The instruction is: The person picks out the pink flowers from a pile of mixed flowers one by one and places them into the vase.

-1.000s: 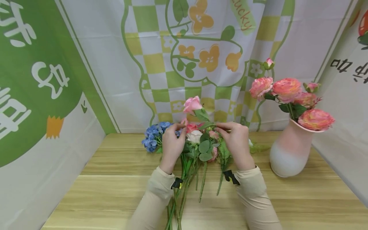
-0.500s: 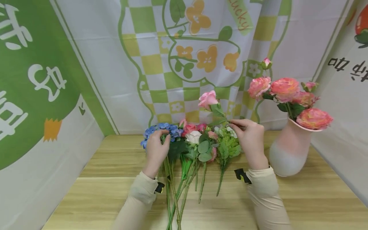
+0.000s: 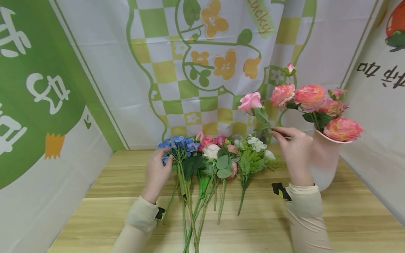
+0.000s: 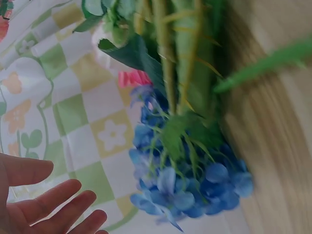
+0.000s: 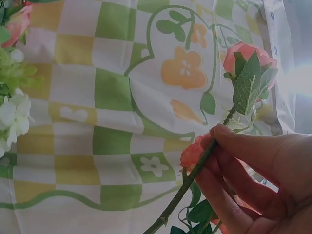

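Note:
My right hand [image 3: 297,153] pinches the stem of a single pink rose [image 3: 250,102] between thumb and fingertips, its bloom tilted up to the left. In the right wrist view, the thorny green stem [image 5: 179,195] slants down past the fingers. Beside a blue hydrangea [image 3: 181,144], my left hand [image 3: 157,173] is held with loosely bent fingers. The left wrist view shows that hand [image 4: 53,209] holding nothing, apart from the blue petals [image 4: 180,197]. Just behind my right hand stands a pink and white vase [image 3: 326,165], partly hidden by it, with coral peonies [image 3: 310,96] in it.
Several more stems lie along the back of the wooden table [image 3: 253,232]: a white rose [image 3: 211,151], pink blooms [image 3: 207,142] and a green sprig with white flowers [image 3: 257,144]. Long stems reach toward the front edge. A checkered cloth [image 3: 209,103] hangs behind.
My right hand has carried the pink rose rightward, toward the vase. My left hand has drawn away to the left, and the view has turned slightly right.

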{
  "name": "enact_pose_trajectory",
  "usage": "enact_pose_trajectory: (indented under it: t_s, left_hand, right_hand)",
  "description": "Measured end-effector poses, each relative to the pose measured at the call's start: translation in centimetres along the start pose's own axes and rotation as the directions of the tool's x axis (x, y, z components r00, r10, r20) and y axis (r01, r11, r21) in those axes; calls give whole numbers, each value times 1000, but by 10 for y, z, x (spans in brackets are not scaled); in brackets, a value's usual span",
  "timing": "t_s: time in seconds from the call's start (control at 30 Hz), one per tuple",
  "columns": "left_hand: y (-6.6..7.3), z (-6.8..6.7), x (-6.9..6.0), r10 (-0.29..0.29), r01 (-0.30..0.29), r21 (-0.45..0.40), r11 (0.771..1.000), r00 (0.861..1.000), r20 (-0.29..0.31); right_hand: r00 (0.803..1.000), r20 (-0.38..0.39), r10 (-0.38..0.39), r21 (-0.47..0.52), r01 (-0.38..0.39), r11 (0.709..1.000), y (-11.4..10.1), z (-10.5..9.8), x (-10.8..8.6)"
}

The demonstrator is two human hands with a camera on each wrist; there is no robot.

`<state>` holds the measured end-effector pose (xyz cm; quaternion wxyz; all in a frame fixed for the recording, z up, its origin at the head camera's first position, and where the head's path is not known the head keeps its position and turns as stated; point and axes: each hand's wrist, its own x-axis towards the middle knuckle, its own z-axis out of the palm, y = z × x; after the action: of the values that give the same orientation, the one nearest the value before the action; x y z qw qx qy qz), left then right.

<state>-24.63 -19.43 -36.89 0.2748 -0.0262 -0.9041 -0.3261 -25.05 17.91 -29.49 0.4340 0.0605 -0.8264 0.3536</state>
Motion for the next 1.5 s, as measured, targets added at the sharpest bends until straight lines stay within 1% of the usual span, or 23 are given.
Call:
enact_pose_trajectory:
  t_s: [0.13,0.2,0.3,0.4,0.47,0.57,0.7,0.83,0.93,1.07,1.17,1.33,1.5]
  left_hand:
    - [-12,-5,-4,21,-20,37,999,999,-24]
    - [-19,-7,-5,19,-17,60,998,999,-31]
    - [-29,-11,-8,-6,7,90,996,1000,-16]
    - [-35,-17,-9,-48,46,111,993,999,15]
    - [-38,-22,-9,-68,64,122,991,997,32]
    - [-41,-28,-10,-80,74,141,987,996,38]
    - [-47,-34,-14,-68,61,166,984,997,37]
    - [-55,-37,-18,-58,46,198,979,997,51]
    - [-60,-40,-20,-69,52,218,975,995,70]
    - [-66,-45,-23,-89,66,239,969,992,87]
    - [-70,-49,-25,-96,70,247,966,991,93]
    - [-74,-55,-27,-113,84,267,960,989,96]
    - [-77,-60,-28,-111,82,285,955,990,85]
  right_hand:
    - [1000,10,-19,7,19,1000,2,-3,0]
    - [999,22,-32,0,32,999,2,-4,1]
    - [997,28,-70,-21,71,997,4,-5,3]
    - [994,24,-109,-46,110,993,4,-7,7]
    - [993,12,-118,-52,119,992,3,-8,11]
    - [992,-7,-127,-53,127,991,2,-12,17]
    - [991,-23,-135,-42,134,990,-1,-17,23]
    - [990,-26,-138,-44,137,990,-4,-24,28]
    - [989,-25,-145,-46,144,989,-7,-28,32]
    - [994,-10,-105,-94,104,990,-10,-36,35]
    - [996,-12,-86,-95,85,992,-11,-40,37]
    - [987,-52,-151,-43,149,988,-12,-42,45]
    - [970,-111,-214,-42,211,977,-15,-44,54]
